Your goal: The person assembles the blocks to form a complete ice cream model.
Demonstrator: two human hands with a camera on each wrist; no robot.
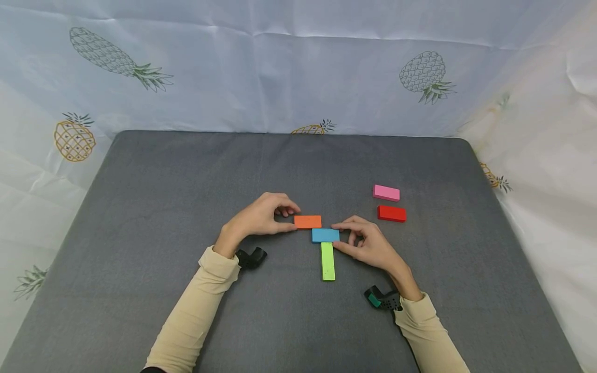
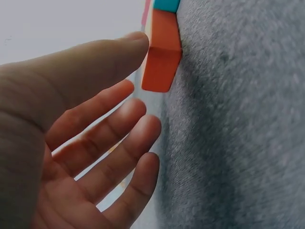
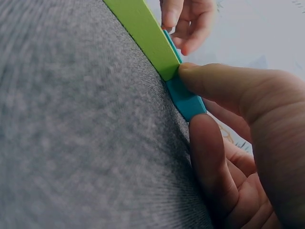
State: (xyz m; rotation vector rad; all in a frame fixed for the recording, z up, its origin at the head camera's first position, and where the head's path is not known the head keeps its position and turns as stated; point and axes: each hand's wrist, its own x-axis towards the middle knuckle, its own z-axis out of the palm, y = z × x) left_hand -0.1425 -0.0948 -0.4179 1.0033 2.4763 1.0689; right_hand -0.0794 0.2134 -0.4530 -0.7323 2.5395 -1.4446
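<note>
An orange block [image 1: 308, 222] lies flat, its right part against the upper edge of a blue block [image 1: 325, 235]. Below the blue block, a lime green block [image 1: 328, 261] extends toward the person, its end against the blue one. At the orange block's left end is the left hand [image 1: 263, 215]; its thumb tip is beside the orange block [image 2: 162, 52] in the left wrist view, with the other fingers loosely spread. The right hand [image 1: 370, 246] pinches the blue block's right end; in the right wrist view its thumb lies at the corner where green block [image 3: 147, 38] and blue block [image 3: 186, 100] meet.
A pink block [image 1: 386, 193] and a red block [image 1: 392, 213] lie apart at the right, beyond the right hand. Grey cloth covers the table [image 1: 196, 171]. A pineapple-patterned curtain [image 1: 280, 77] hangs behind it and at the sides.
</note>
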